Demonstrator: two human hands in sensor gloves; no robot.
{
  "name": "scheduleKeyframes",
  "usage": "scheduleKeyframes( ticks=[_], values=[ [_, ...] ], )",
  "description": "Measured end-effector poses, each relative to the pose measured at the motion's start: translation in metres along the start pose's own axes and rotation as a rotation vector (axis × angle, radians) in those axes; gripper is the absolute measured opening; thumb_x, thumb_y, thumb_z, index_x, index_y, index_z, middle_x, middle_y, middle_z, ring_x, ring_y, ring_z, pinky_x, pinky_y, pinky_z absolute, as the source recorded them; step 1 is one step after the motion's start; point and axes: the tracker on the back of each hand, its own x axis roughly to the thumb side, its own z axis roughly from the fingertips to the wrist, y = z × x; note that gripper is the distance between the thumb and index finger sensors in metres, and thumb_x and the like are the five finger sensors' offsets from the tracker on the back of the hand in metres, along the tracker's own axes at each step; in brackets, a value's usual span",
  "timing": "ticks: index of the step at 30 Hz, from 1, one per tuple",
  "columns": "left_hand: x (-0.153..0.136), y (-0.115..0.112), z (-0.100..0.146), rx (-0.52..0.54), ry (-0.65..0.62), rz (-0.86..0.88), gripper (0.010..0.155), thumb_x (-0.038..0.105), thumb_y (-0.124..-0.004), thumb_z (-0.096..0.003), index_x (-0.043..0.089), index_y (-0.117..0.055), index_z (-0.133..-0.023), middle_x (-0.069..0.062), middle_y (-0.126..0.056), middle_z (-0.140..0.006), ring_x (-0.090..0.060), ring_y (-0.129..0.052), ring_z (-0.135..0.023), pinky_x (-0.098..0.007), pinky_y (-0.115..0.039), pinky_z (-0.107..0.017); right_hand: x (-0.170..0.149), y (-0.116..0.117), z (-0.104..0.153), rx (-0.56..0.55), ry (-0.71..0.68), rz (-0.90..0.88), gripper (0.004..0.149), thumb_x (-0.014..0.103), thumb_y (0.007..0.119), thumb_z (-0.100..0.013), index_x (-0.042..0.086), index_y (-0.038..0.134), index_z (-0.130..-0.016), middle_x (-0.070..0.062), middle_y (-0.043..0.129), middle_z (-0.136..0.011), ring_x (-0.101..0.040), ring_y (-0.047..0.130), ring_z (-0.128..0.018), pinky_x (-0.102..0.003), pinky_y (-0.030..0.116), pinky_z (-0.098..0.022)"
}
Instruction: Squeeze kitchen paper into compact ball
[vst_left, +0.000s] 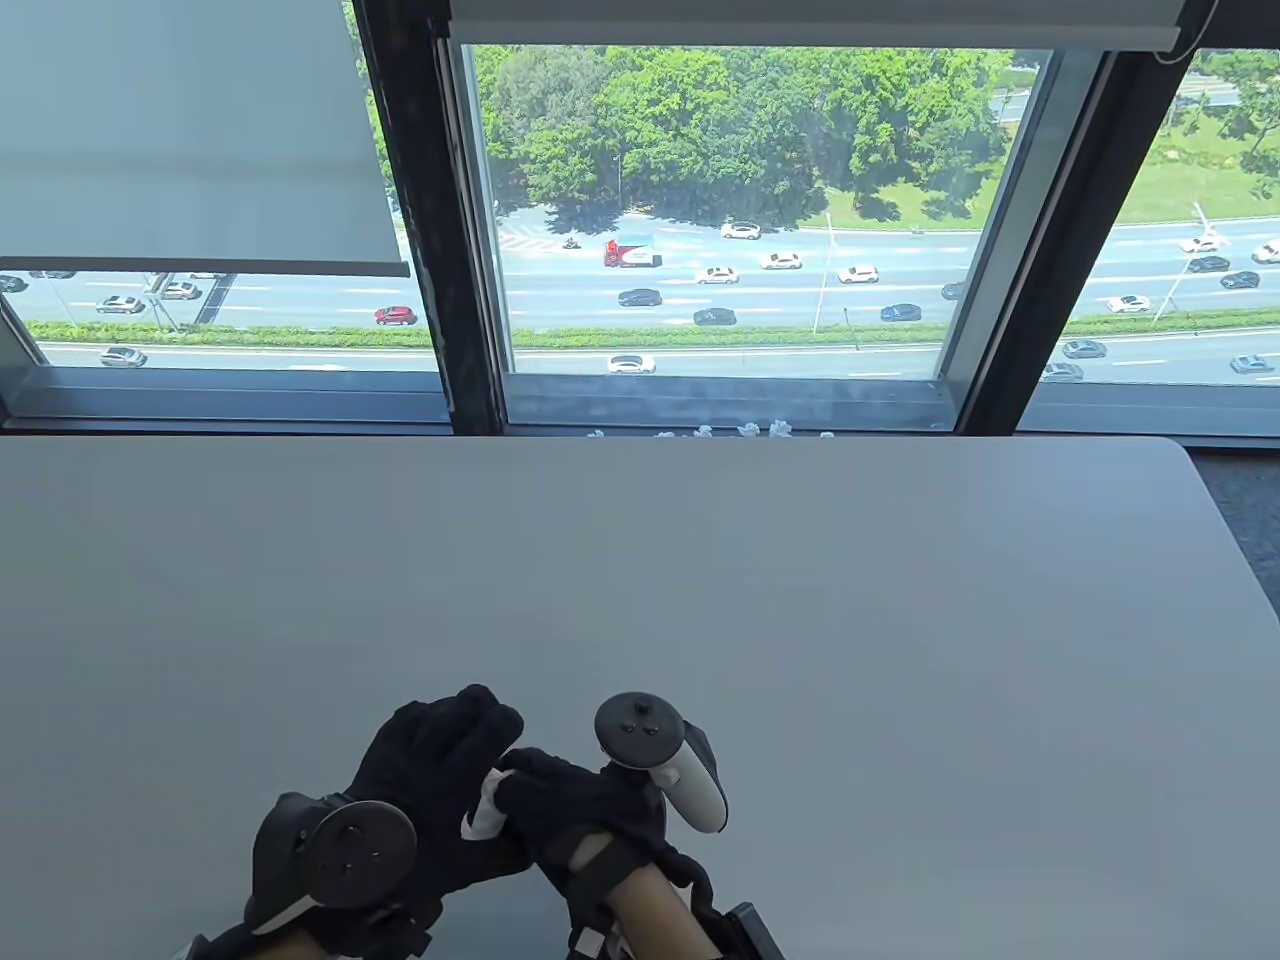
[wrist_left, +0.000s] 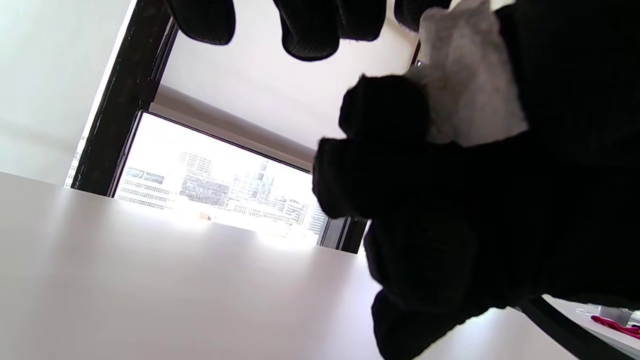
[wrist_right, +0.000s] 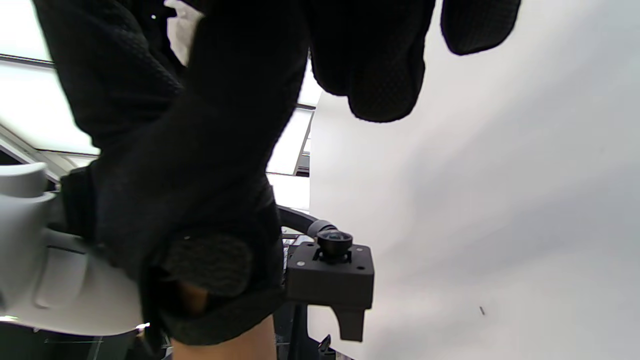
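White paper (vst_left: 487, 808) is clenched between the black-gloved left hand (vst_left: 430, 790) and right hand (vst_left: 580, 800), both sets of fingers closed on it, low in the frame above the grey table (vst_left: 800, 600).

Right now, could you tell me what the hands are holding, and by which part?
Kitchen paper, gripped between the left hand and right hand; only a small white bit shows.

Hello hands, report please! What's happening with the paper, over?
Left hand and right hand pressed together near the table's front edge. Kitchen paper squeezed between them, mostly hidden. Small paper balls beyond the far edge, nothing in the way.
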Motion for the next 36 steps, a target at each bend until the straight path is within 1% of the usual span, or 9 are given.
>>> scheduleKeyframes(
  ticks=[5, 8, 10, 15, 17, 20, 26, 30, 36],
  values=[
    [0.003, 0.009, 0.000, 0.064, 0.010, -0.009, 0.066, 0.064, -0.102, -0.0330, 0.047, -0.073, -0.090, 0.021, -0.080, -0.098, -0.001, -0.088, -0.086, -0.050, -0.066, -0.088, 0.003, 0.001, 0.001, 0.024, -0.033, 0.009, 0.051, 0.052, 0.048, -0.061, 0.030, 0.055, -0.107, 0.000, 0.056, -0.111, -0.022, 0.079, -0.097, -0.055, 0.055, -0.078],
    [-0.003, 0.016, -0.001, 0.098, 0.068, -0.023, 0.050, 0.057, -0.105, -0.0358, 0.045, -0.081, -0.078, 0.022, -0.091, -0.082, 0.002, -0.097, -0.068, -0.045, -0.073, -0.084, 0.001, -0.004, 0.006, -0.033, -0.014, -0.007, 0.087, 0.076, 0.052, -0.056, 0.016, 0.031, -0.114, -0.012, 0.043, -0.114, -0.030, 0.073, -0.098, -0.059, 0.055, -0.075],
    [-0.005, 0.015, -0.001, 0.092, 0.076, -0.029, 0.049, 0.057, -0.105, -0.0354, 0.045, -0.082, -0.077, 0.021, -0.093, -0.079, 0.002, -0.099, -0.065, -0.045, -0.073, -0.084, 0.004, -0.001, 0.005, 0.021, -0.025, 0.037, 0.092, 0.079, 0.057, -0.055, 0.015, 0.025, -0.114, -0.013, 0.039, -0.114, -0.031, 0.070, -0.100, -0.059, 0.055, -0.075],
    [0.003, 0.009, -0.001, 0.056, 0.026, -0.160, 0.054, 0.060, -0.103, -0.0329, 0.047, -0.079, -0.079, 0.024, -0.092, -0.079, 0.006, -0.098, -0.065, -0.044, -0.072, -0.086, 0.006, 0.014, -0.002, 0.004, 0.034, 0.137, 0.069, 0.063, 0.056, -0.061, 0.019, 0.035, -0.109, -0.005, 0.052, -0.109, -0.022, 0.079, -0.094, -0.055, 0.058, -0.076],
    [0.001, 0.006, -0.001, 0.023, 0.013, -0.055, 0.075, 0.064, -0.103, -0.0291, 0.049, -0.069, -0.094, 0.023, -0.088, -0.088, 0.002, -0.094, -0.077, -0.049, -0.067, -0.088, 0.002, 0.010, -0.002, -0.016, 0.050, 0.106, 0.058, 0.059, 0.050, -0.061, 0.021, 0.048, -0.105, -0.003, 0.060, -0.105, -0.021, 0.085, -0.087, -0.055, 0.059, -0.075],
    [0.002, 0.002, -0.002, -0.020, -0.012, -0.001, 0.108, 0.072, -0.100, -0.0238, 0.055, -0.038, -0.111, 0.022, -0.049, -0.122, -0.005, -0.066, -0.111, -0.058, -0.054, -0.092, -0.001, 0.002, -0.002, -0.037, 0.047, 0.090, 0.048, 0.054, 0.050, -0.061, 0.027, 0.056, -0.101, 0.001, 0.062, -0.105, -0.021, 0.084, -0.088, -0.055, 0.058, -0.076],
    [0.001, 0.010, -0.002, 0.038, 0.005, 0.033, 0.067, 0.061, -0.105, -0.0320, 0.044, -0.076, -0.090, 0.018, -0.086, -0.093, -0.003, -0.092, -0.081, -0.053, -0.065, -0.088, -0.005, 0.006, -0.005, 0.097, -0.012, -0.051, 0.049, 0.057, 0.052, -0.061, 0.031, 0.059, -0.103, 0.002, 0.063, -0.107, -0.023, 0.080, -0.093, -0.057, 0.054, -0.077],
    [-0.005, 0.018, 0.000, 0.117, 0.067, -0.025, 0.049, 0.059, -0.107, -0.0343, 0.046, -0.084, -0.076, 0.022, -0.096, -0.075, 0.002, -0.100, -0.064, -0.044, -0.073, -0.086, 0.004, 0.000, 0.005, -0.051, 0.005, 0.065, 0.086, 0.078, 0.053, -0.056, 0.017, 0.032, -0.113, -0.011, 0.049, -0.111, -0.030, 0.075, -0.096, -0.060, 0.054, -0.074],
    [0.004, 0.013, 0.002, 0.102, 0.018, -0.172, 0.053, 0.062, -0.105, -0.0314, 0.048, -0.081, -0.077, 0.023, -0.095, -0.074, 0.004, -0.099, -0.063, -0.044, -0.072, -0.086, 0.008, 0.013, 0.001, -0.023, 0.006, 0.131, 0.064, 0.060, 0.053, -0.061, 0.022, 0.037, -0.109, -0.001, 0.055, -0.108, -0.022, 0.079, -0.094, -0.056, 0.055, -0.077]
  ],
)
